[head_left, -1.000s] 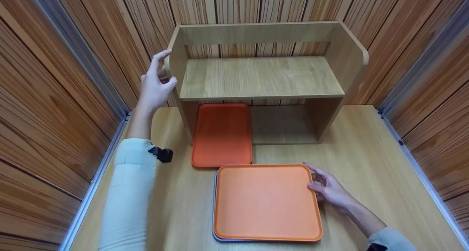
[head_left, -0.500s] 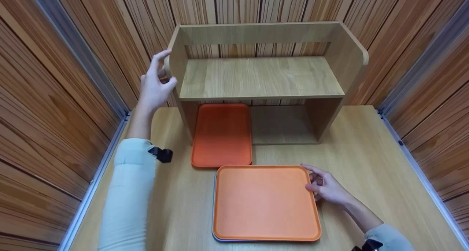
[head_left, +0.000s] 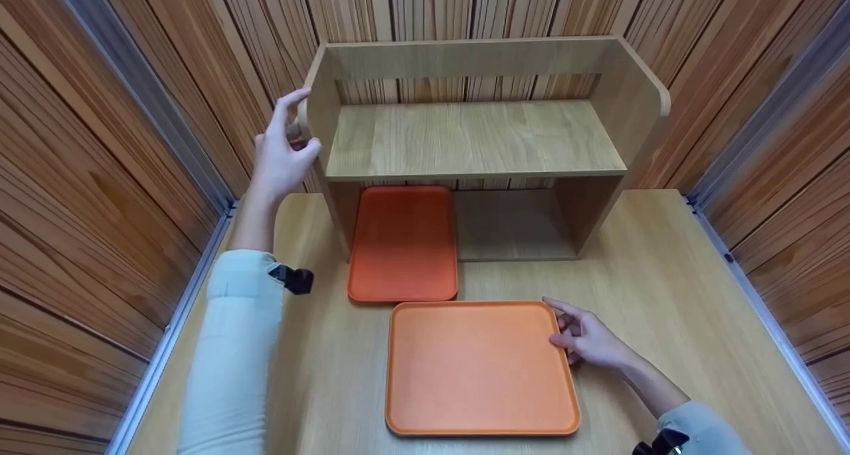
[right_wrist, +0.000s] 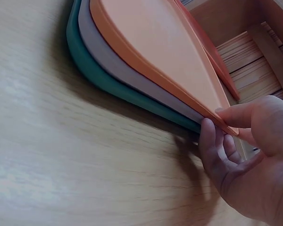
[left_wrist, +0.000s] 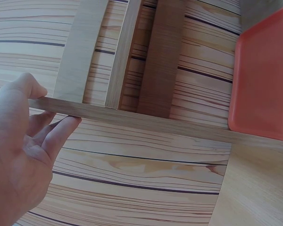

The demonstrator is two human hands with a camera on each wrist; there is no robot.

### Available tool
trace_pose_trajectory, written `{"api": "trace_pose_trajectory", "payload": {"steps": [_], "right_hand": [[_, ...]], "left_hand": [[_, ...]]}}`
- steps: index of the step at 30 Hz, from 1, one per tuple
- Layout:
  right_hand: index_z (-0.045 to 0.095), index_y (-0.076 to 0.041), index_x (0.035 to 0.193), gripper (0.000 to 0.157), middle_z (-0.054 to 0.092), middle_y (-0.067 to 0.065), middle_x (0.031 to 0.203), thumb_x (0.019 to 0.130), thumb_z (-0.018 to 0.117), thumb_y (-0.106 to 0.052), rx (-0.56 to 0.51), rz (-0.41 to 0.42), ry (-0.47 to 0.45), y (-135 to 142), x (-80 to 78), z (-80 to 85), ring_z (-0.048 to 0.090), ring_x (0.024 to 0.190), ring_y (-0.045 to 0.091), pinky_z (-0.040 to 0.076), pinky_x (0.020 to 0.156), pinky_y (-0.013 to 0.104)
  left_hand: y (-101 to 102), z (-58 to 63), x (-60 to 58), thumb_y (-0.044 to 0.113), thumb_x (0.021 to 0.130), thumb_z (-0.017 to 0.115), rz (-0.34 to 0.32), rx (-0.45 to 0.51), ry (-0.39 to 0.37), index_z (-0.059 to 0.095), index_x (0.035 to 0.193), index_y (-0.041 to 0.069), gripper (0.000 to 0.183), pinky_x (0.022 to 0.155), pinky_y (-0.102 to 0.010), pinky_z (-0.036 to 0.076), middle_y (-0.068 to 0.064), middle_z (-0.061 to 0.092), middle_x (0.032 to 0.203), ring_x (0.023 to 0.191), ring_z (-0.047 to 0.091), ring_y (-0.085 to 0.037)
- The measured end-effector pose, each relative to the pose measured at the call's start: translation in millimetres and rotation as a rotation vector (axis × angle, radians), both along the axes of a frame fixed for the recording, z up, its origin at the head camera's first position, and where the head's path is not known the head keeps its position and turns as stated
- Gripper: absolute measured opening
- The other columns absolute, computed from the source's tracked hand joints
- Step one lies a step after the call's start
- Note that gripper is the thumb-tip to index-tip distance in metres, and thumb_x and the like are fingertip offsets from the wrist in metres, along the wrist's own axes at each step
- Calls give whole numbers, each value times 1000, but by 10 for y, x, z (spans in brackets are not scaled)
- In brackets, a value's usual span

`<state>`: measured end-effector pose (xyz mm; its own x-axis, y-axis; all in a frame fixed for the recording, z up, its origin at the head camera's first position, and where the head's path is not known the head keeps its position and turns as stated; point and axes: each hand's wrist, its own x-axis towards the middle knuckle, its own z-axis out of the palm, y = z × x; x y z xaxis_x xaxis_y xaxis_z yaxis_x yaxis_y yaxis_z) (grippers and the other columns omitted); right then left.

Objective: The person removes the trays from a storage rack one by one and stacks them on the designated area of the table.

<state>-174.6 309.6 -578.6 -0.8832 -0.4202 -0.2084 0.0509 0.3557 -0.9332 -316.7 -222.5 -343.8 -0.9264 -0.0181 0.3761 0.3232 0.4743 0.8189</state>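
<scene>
My left hand grips the front edge of the left side panel of a wooden desktop shelf; in the left wrist view its thumb and fingers lie on opposite sides of that panel. My right hand holds the right edge of an orange tray, thumb on the rim and fingers at the side. The right wrist view shows a pale purple tray and a green tray stacked beneath it. A red-orange tray lies lengthwise in the shelf's lower left, its front end sticking out.
The shelf stands on a light wooden table against a wood-plank back wall. Plank walls with metal strips along their base close in both sides. To the right of the red-orange tray shows the bare shelf bottom.
My right hand and the orange tray have shifted slightly left, and the blue-purple edge that showed at the stack's left side is now covered. My left hand stays on the shelf panel.
</scene>
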Motion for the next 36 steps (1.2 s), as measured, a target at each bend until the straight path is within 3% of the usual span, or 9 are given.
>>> {"api": "trace_pose_trajectory", "payload": {"steps": [10, 16, 25, 29, 32, 36], "right_hand": [[27, 7, 174, 83, 58, 11, 116, 107, 73, -8, -6, -24, -124, 45, -56, 201, 66, 76, 11, 62, 64, 27], [29, 4, 174, 78, 65, 20, 125, 109, 69, -14, 72, 16, -155, 99, -109, 369, 70, 86, 19, 65, 70, 30], [33, 9, 171, 72, 59, 39, 146, 111, 67, -13, 132, 67, -99, 50, -195, 497, 73, 107, 25, 69, 81, 38], [36, 9, 170, 70, 57, 42, 154, 112, 67, -15, 183, 77, -53, -17, -254, 523, 73, 126, 42, 68, 100, 53], [39, 7, 169, 69, 54, 42, 159, 111, 68, -17, 219, 71, -10, -84, -302, 525, 64, 143, 54, 61, 114, 62], [43, 9, 167, 68, 53, 42, 162, 109, 70, -15, 197, 63, 51, -186, -378, 497, 57, 149, 60, 56, 120, 65]], "left_hand": [[7, 9, -7, 0, 104, 56, -6, 12, 6, 46, 170, 32, 74, 118, -55, 60, -22, 59, 166, 148, 67, -37], [9, 6, -5, 0, 105, 57, -11, 17, -2, 45, 170, 33, 74, 117, -56, 61, -23, 56, 168, 149, 67, -37], [10, 2, -9, 0, 105, 57, -11, 15, -7, 45, 170, 33, 74, 119, -56, 60, -22, 54, 171, 151, 65, -37], [12, 11, 0, 1, 105, 57, -6, 11, -18, 45, 170, 35, 74, 119, -56, 60, -22, 54, 171, 151, 65, -37], [11, 16, 4, 0, 105, 57, -7, 11, -13, 45, 170, 34, 74, 119, -56, 59, -22, 55, 170, 150, 65, -37], [4, 5, -6, 0, 103, 56, -10, 14, 12, 46, 169, 30, 74, 118, -55, 60, -21, 58, 167, 148, 67, -35]]}}
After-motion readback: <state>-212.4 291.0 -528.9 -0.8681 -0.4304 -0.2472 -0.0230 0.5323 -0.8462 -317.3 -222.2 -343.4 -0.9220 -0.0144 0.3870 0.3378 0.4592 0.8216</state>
